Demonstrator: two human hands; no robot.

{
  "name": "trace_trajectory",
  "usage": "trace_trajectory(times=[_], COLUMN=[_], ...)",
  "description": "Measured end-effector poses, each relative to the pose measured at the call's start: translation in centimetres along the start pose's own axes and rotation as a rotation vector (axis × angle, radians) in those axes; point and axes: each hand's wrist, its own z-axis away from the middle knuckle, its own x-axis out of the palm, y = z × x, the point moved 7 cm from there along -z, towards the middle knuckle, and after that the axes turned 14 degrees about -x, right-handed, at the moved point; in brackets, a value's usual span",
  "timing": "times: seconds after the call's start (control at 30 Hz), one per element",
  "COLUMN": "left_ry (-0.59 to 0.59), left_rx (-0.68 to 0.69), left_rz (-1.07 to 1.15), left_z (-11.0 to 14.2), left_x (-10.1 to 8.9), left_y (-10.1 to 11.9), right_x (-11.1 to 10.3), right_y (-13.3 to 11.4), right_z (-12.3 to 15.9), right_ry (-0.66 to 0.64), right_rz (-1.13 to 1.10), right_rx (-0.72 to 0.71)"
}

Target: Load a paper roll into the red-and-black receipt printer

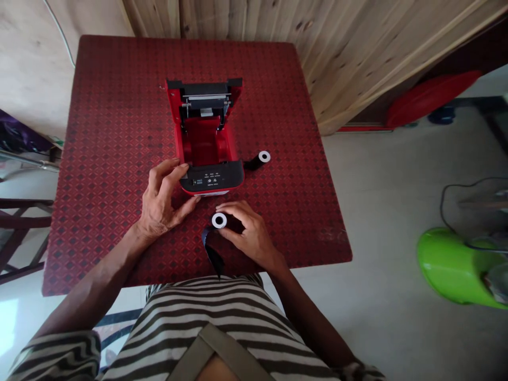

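A small red and black receipt printer stands on the table with its lid raised; the red compartment inside shows no roll. My left hand is at the printer's front left corner, fingers on the top panel and thumb against the front edge. Just in front of the printer, my right hand holds a paper roll between thumb and fingers. Its end is white around a dark core hole, and a loose black strip hangs from it toward me. A second, similar roll lies right of the printer.
The printer and rolls are on a red patterned table. Wooden boards line its far side. A bright green bucket is on the floor at right, and a dark wooden chair stands at left.
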Motion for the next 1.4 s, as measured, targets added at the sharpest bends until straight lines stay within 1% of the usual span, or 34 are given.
trace_trajectory(times=[0.1, 0.2, 0.27, 0.33, 0.4, 0.47, 0.57, 0.67, 0.77, 0.93, 1.03, 1.1, 1.17, 1.23, 1.4], left_ry=[-0.007, -0.021, -0.026, -0.024, -0.024, -0.031, -0.055, -0.049, -0.04, -0.046, -0.036, -0.035, -0.043, -0.044, -0.033], left_rx=[-0.008, -0.012, -0.02, -0.022, -0.014, -0.004, -0.01, -0.023, -0.026, -0.032, -0.027, -0.022, -0.017, -0.018, -0.032], left_rz=[0.025, 0.026, 0.022, 0.021, 0.027, 0.034, 0.024, 0.007, 0.013, 0.036, 0.039, 0.038, 0.04, 0.041, 0.031], left_z=[0.1, 0.2, 0.3, 0.3, 0.2, 0.2, 0.3, 0.4, 0.5, 0.5, 0.5, 0.5, 0.5, 0.6, 0.6], left_x=[0.0, 0.2, 0.2, 0.1, 0.1, 0.1, 0.3, 0.4, 0.4, 0.3, 0.2, 0.2, 0.3, 0.3, 0.3], left_y=[0.0, 0.0, 0.0, 0.1, 0.1, 0.2, 0.1, 0.1, 0.1, 0.3, 0.3, 0.4, 0.5, 0.5, 0.4], right_x=[-0.7, -3.1, -5.4, -7.3, -8.1, -7.6, -5.5, -3.7, -3.0, -2.9, -2.8, -3.0, -3.6, -4.1, -4.1], right_y=[-1.2, -3.2, -4.6, -5.6, -5.9, -5.3, -3.9, -3.1, -2.5, -1.6, -1.9, -2.7, -3.4, -3.6, -3.2], right_z=[-0.1, -1.1, -2.8, -5.5, -8.5, -11.5, -14.6, -16.0, -16.4, -17.2, -17.2, -17.0, -16.7, -16.4, -16.4], right_ry=[0.016, 0.009, 0.001, -0.006, -0.043, -0.125, -0.283, -0.414, -0.492, -0.523, -0.552, -0.523, -0.457, -0.421, -0.458], right_rz=[-0.031, -0.033, 0.043, 0.152, 0.264, 0.344, 0.411, 0.459, 0.505, 0.575, 0.58, 0.554, 0.529, 0.536, 0.588], right_rx=[-0.018, -0.019, -0.049, -0.137, -0.235, -0.296, -0.307, -0.293, -0.26, -0.208, -0.209, -0.245, -0.283, -0.288, -0.281])
